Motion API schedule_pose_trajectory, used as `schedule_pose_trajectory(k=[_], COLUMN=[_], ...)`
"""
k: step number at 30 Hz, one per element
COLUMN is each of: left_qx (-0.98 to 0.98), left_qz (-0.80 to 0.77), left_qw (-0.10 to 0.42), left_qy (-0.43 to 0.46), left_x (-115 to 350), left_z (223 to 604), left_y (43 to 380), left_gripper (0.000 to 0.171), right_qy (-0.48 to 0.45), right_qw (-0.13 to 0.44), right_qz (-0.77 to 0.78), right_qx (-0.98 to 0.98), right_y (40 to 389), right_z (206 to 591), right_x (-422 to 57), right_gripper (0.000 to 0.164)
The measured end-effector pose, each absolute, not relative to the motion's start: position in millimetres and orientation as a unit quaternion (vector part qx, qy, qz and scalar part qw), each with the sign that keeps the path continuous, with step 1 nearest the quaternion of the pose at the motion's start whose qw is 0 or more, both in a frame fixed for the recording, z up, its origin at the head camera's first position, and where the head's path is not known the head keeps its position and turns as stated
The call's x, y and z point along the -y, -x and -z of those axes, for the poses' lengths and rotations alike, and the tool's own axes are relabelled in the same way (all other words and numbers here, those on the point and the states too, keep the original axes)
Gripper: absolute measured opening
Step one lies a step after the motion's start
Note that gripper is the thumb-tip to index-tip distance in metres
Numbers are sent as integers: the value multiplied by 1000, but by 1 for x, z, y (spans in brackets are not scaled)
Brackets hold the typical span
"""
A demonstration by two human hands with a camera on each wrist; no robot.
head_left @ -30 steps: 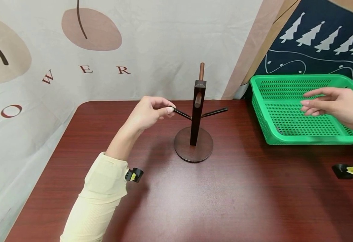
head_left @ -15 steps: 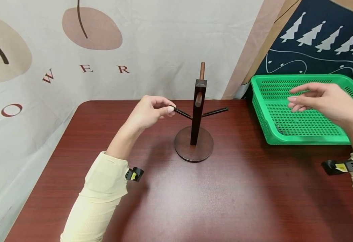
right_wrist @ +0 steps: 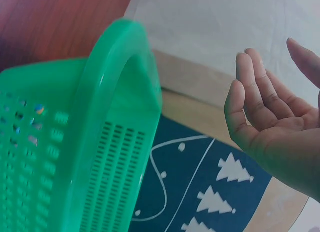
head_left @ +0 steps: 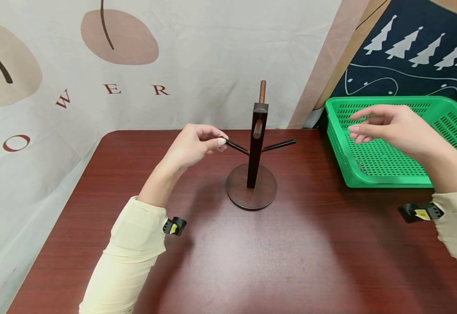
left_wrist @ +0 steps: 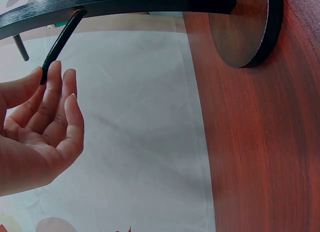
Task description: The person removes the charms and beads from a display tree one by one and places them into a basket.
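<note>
A dark wooden mug tree (head_left: 255, 144) stands upright on its round base (head_left: 252, 198), pegs sticking out to several sides. My left hand (head_left: 197, 146) pinches the tip of its left peg (head_left: 237, 147) between thumb and fingers. In the left wrist view the same black peg (left_wrist: 62, 44) runs from the post down to the fingertips, the other fingers loosely bent beside it. My right hand (head_left: 393, 128) hovers over the left part of the green basket (head_left: 393, 181), holding nothing. Its fingers are relaxed and the thumb stands apart in the right wrist view.
The basket, with slotted walls, sits at the table's back right. A light cloth with printed letters (head_left: 165, 52) hangs behind the reddish-brown table (head_left: 275, 261). Beside it is a dark blue cloth with white trees (head_left: 420, 48).
My right hand has moved left across the basket, toward the mug tree. The left hand keeps its pinch on the peg and has not visibly moved.
</note>
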State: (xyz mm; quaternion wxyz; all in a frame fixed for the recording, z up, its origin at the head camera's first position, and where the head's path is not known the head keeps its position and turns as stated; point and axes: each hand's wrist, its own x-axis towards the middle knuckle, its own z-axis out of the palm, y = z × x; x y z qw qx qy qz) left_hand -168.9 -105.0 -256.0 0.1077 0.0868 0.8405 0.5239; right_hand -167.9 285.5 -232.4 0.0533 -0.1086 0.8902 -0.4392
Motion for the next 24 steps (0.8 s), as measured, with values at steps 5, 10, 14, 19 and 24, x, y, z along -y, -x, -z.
schedule_pose_trajectory(k=[5, 10, 14, 19, 24], left_qx=[-841, -841, -840, -840, -840], left_qz=[-523, -523, -525, -524, -524], left_qw=[106, 106, 108, 107, 105], left_qy=[-90, -91, -88, -89, -94], left_x=[104, 104, 105, 105, 105], left_z=[256, 256, 256, 256, 256], left_y=[169, 169, 169, 169, 169], left_gripper=[17, 17, 17, 16, 16], right_qy=[119, 140, 153, 169, 201], right_qw=[57, 67, 76, 93, 105], right_qz=[409, 406, 402, 408, 405], right_qx=[-903, -901, -899, -892, -886], right_y=[168, 166, 164, 163, 161], right_z=[230, 230, 231, 232, 231], right_x=[-270, -254, -242, -228, -215], right_gripper=[25, 29, 30, 31, 30])
